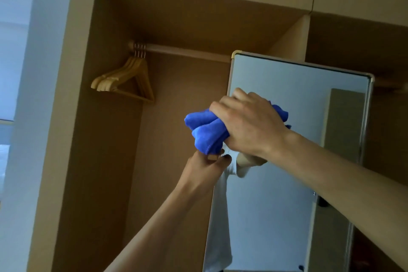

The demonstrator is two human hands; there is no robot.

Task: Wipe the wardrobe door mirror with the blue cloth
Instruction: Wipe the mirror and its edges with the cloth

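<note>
Microfibre cloth, plush blue and bunched, is gripped by the right hand against the flat, metal-framed mirror. The left hand pinches the mirror's edge just below.

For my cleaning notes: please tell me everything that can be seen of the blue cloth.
The blue cloth is bright blue, with soft pile like microfibre and a stitched hem at its lower end. It is bunched into thick folds, not spread. The right hand grips it from above at the upper left edge of the mirror. Its lower end hangs just above the left hand, which holds that edge; whether they touch is unclear.
</note>
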